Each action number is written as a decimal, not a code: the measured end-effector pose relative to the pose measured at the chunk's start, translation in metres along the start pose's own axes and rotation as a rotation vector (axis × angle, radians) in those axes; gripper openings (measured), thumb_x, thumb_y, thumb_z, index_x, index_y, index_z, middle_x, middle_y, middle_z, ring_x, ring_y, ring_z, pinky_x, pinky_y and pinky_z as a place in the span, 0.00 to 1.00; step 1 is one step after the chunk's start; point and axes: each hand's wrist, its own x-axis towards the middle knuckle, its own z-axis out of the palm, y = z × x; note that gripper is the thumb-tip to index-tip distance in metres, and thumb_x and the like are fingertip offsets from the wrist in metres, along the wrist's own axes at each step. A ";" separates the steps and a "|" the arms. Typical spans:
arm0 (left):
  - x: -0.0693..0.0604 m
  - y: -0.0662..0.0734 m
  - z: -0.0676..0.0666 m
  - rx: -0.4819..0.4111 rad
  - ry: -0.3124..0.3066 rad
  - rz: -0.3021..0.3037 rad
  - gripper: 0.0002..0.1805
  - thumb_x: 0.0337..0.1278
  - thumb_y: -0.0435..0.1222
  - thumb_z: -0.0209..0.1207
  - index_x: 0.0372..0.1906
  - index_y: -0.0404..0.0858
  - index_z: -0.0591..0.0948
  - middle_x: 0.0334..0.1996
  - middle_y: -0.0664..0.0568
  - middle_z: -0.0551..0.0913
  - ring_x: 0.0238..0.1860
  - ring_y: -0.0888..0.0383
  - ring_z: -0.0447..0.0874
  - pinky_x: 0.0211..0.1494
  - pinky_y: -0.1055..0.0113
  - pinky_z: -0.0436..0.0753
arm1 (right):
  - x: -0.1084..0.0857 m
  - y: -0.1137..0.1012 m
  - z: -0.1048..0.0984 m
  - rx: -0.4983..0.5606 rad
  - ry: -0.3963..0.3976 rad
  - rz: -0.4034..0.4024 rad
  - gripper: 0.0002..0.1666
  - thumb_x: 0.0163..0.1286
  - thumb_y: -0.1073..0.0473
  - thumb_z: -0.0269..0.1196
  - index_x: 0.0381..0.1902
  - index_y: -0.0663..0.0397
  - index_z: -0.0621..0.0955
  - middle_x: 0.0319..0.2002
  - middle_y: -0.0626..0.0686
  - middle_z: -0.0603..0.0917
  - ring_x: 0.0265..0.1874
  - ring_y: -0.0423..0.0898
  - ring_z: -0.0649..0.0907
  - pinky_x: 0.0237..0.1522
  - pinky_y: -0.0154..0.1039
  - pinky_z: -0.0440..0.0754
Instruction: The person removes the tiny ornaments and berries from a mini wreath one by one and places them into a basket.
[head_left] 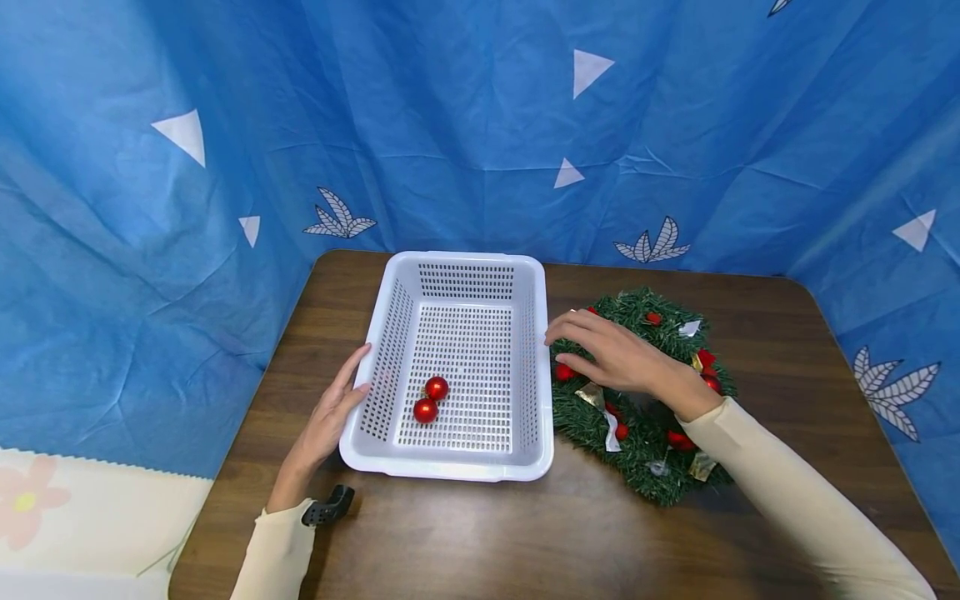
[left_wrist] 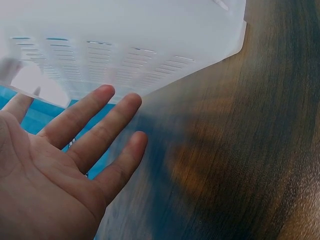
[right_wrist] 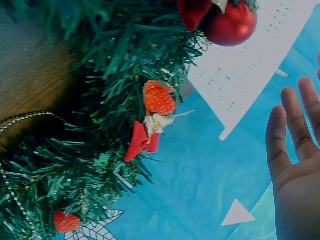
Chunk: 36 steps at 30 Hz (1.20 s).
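A white perforated plastic basket [head_left: 446, 468] sits on the table with two shiny red balls, one [head_left: 437, 387] touching the other [head_left: 425, 410], on its floor. At its left side is my left hand [head_left: 322, 425], fingers spread and fairly straight, thumb at the rim; whether it touches is unclear. The left wrist view shows that palm [left_wrist: 65, 170] beside the basket's outer wall [left_wrist: 150, 20]. My right hand [head_left: 618, 354] hovers over the green wreath [head_left: 652, 479], fingertips near the basket's right rim, nothing seen in it. The right wrist view shows its fingers [right_wrist: 295, 125] extended, apart from the wreath.
Red balls, berries, ribbons and gold bows decorate the wreath; one red ball [right_wrist: 232, 22] hangs close to the basket in the right wrist view. A blue patterned cloth [head_left: 480, 125] hangs behind the brown wooden table [head_left: 480, 542]. A black band [head_left: 328, 506] circles the left wrist.
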 end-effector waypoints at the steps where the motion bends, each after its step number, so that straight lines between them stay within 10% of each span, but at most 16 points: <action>1: 0.000 0.000 0.000 0.000 0.000 0.000 0.32 0.80 0.41 0.41 0.81 0.56 0.48 0.78 0.36 0.50 0.61 0.25 0.71 0.44 0.48 0.86 | -0.001 0.001 0.000 0.002 -0.002 0.001 0.19 0.65 0.65 0.69 0.53 0.55 0.79 0.55 0.52 0.80 0.56 0.49 0.78 0.60 0.52 0.76; 36: 0.000 -0.001 0.000 0.001 -0.003 0.003 0.32 0.81 0.41 0.41 0.81 0.56 0.47 0.78 0.36 0.49 0.62 0.25 0.70 0.46 0.49 0.86 | -0.009 0.008 -0.006 -0.068 -0.152 0.007 0.14 0.63 0.64 0.71 0.46 0.53 0.82 0.48 0.49 0.80 0.50 0.46 0.80 0.50 0.46 0.81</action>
